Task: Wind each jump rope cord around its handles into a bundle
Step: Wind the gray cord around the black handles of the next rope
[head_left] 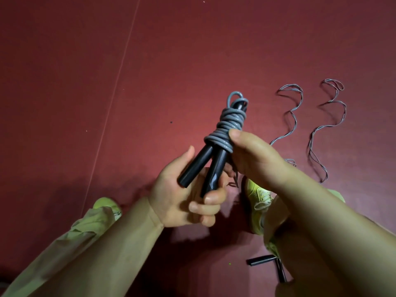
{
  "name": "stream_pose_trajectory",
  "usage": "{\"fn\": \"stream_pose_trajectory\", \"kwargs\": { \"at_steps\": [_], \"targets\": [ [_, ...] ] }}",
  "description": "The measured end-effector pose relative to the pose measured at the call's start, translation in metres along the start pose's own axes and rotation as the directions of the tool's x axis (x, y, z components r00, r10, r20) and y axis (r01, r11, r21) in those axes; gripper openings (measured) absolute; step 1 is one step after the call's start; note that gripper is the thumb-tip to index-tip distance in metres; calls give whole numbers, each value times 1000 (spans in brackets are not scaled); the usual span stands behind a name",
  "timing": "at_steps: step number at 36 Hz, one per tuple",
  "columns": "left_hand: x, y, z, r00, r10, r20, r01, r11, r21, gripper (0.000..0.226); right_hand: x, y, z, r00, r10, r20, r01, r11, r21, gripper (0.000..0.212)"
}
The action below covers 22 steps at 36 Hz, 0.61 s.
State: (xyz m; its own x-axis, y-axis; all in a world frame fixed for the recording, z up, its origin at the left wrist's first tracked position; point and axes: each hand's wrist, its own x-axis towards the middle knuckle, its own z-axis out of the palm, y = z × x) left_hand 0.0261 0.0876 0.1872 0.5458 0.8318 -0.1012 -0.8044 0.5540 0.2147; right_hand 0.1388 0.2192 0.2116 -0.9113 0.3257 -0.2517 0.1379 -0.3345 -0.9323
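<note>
Your left hand (184, 198) grips the two stiff black handles (205, 170) above the floor; your right hand (252, 155) pinches the springy, slick grey cord (227, 125). Keep pinching that last coil, or it'll likely unwind.

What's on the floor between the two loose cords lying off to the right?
In the head view, only bare red floor lies between the left loose cord and the right loose cord; they run side by side without touching.
</note>
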Motion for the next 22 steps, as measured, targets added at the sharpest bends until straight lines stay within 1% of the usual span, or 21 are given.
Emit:
{"fn": "stream_pose_trajectory", "kwargs": {
  "at_steps": [1,2,4,6,7,8,10,12,15,17,19,22],
  "targets": [
    [-1,2,-1,999,-12,-34,13,999,40,69,-1,-2,-1,1000,8,0,-8,999,-31,88],
    [-1,4,-1,998,-16,-67,22,997,77,69,-2,-3,-2,1000,24,3,-24,999,-48,86],
    [-2,8,0,990,-10,-143,29,991,129,67,-3,-6,-3,998,65,-3,-65,996,-63,67],
    [-3,13,2,970,10,-244,32,985,167,65,-4,-8,-2,992,118,-41,-121,991,-66,45],
    [-3,15,3,955,25,-296,35,980,197,65,-5,-8,-1,987,149,-62,-153,986,-66,38],
    [-3,17,3,935,47,-351,40,970,238,65,-5,-8,-1,980,183,-83,-189,979,-71,36],
    [-3,20,6,883,94,-459,70,942,328,67,-4,-9,-1,968,224,-113,-236,965,-111,41],
    [-4,21,8,833,139,-536,98,916,390,68,-4,-11,-1,963,239,-126,-255,957,-138,43],
    [-3,22,10,771,243,-588,118,853,508,68,-2,-11,-3,955,253,-154,-280,941,-188,51],
    [-1,22,10,721,319,-615,143,800,583,70,-1,-9,-3,947,256,-194,-302,918,-259,51],
    [2,20,9,673,374,-638,167,763,625,72,0,-5,-4,940,245,-235,-313,893,-322,55],
    [6,17,4,578,464,-671,184,727,661,74,2,0,-2,939,209,-273,-303,879,-367,59]
  ]
}}
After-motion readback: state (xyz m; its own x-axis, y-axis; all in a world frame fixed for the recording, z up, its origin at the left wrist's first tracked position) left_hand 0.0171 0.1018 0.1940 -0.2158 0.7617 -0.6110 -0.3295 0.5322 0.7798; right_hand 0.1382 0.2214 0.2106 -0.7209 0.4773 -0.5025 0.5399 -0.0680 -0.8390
